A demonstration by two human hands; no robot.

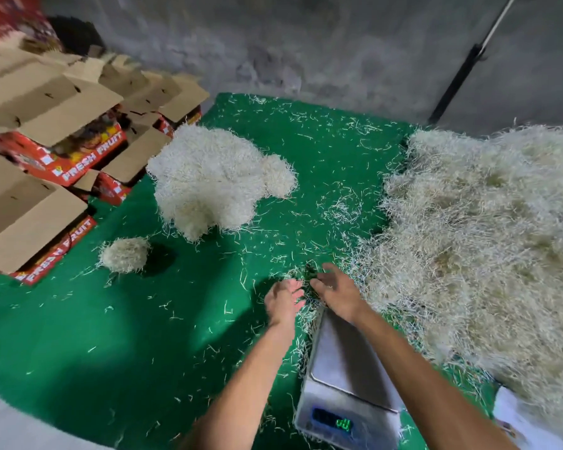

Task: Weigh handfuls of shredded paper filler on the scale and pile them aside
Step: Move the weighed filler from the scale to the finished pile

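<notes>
Head view: green mat (143,336), strand-littered; grey wall (306,43) behind.

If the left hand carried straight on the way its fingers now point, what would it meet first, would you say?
The left hand points up and slightly right in the picture. It would probably first meet the scattered shreds on the green mat just ahead of its fingers; depth is uncertain.

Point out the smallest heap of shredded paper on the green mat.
It is the little round clump at the left, beside the red fruit boxes. The white pile behind it is clearly larger, and the heap on the right is largest.
</notes>
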